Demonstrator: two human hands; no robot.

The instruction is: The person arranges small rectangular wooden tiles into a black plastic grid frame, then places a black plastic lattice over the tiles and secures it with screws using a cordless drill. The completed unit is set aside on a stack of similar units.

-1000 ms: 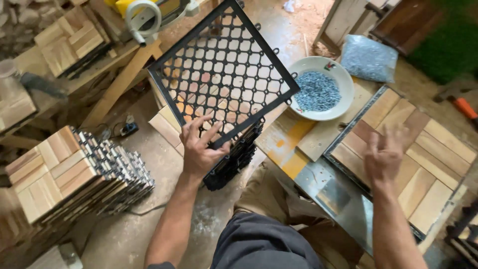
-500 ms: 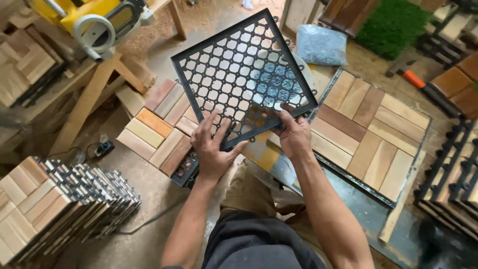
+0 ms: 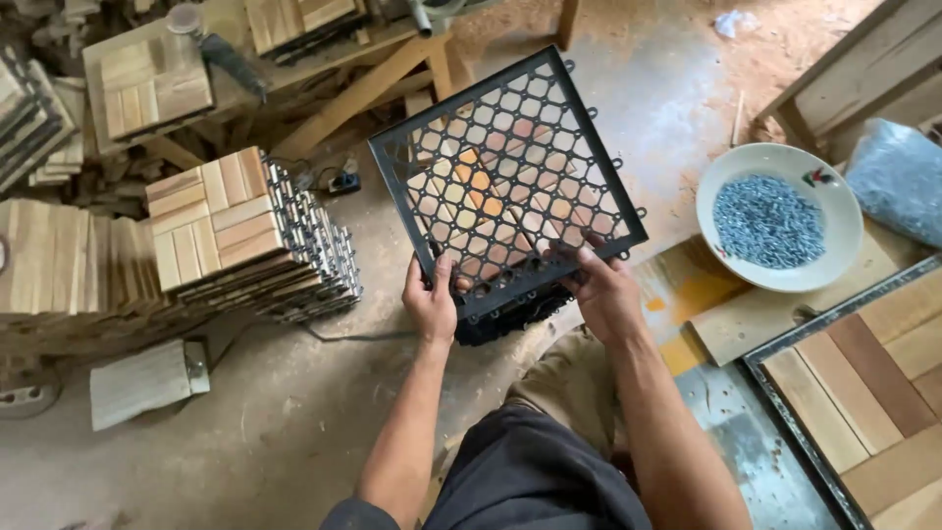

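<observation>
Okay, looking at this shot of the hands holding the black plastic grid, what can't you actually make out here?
Head view only:
- Black stack under the black grid: mostly hidden by grid, left hand and right hand.
- Wooden slats in the metal frame: cut off by right and bottom edges.
- Grey pieces in the white bowl: too small to tell their kind.
- Blue bag: cut by right edge.

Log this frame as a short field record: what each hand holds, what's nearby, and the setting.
left hand: left hand grips the near edge of the black plastic grid
right hand: right hand grips the same edge, further right
grid pose: held up, tilted, clear of the floor
below grid: more black grids, stacked
right side: white bowl of small grey screws
left side: stack of wooden tiles
lower right: metal frame holding wooden slats
</observation>
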